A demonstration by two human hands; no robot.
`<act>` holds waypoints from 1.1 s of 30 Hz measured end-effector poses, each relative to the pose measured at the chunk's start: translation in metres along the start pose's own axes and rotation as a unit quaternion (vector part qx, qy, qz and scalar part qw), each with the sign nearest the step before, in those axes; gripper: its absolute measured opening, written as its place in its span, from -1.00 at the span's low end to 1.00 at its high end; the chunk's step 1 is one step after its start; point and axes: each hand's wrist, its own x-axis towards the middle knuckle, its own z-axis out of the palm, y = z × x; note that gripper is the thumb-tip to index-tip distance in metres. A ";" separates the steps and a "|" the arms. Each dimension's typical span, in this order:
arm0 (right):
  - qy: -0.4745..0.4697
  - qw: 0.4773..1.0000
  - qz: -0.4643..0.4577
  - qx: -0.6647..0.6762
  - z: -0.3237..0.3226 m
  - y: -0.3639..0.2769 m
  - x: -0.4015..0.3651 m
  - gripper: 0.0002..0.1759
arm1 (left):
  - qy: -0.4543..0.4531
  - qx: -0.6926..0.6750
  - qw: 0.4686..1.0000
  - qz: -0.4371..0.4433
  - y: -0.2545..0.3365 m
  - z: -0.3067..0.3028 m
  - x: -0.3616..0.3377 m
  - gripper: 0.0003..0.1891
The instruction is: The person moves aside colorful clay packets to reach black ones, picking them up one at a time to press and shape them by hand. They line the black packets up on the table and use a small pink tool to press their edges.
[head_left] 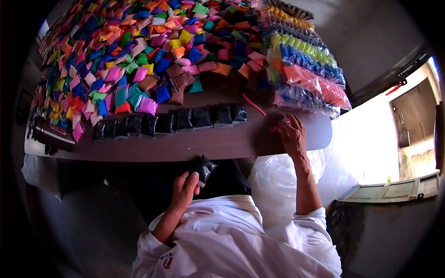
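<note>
nearest the camera, the white sleeves [301, 231] are framing the lower edge of the view. the left hand [184, 187] is hovering below the front edge of the surface [194, 146]. its grip is clamping closed on a black packet [204, 167], which is sticking up above the fingers, just under that edge. a white plastic bag [273, 180] is hanging beside it, under the right forearm. the right hand [292, 134] is resting on the surface near its right end, with fingertips touching a small pink piece [281, 126]. the view is not showing whether that grip is pinching the piece or lying loose on it. further in, a row of black packets [171, 123] is lying side by side. beyond it, a pile of coloured packets [139, 55] is covering the surface, and clear bundles of sorted packets [310, 76] are lying stacked at the right.
</note>
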 end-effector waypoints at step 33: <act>-0.067 0.993 0.092 0.029 0.017 -0.063 -0.006 -0.93 | 0.053 -0.074 0.995 0.028 -0.017 0.006 0.012 -0.56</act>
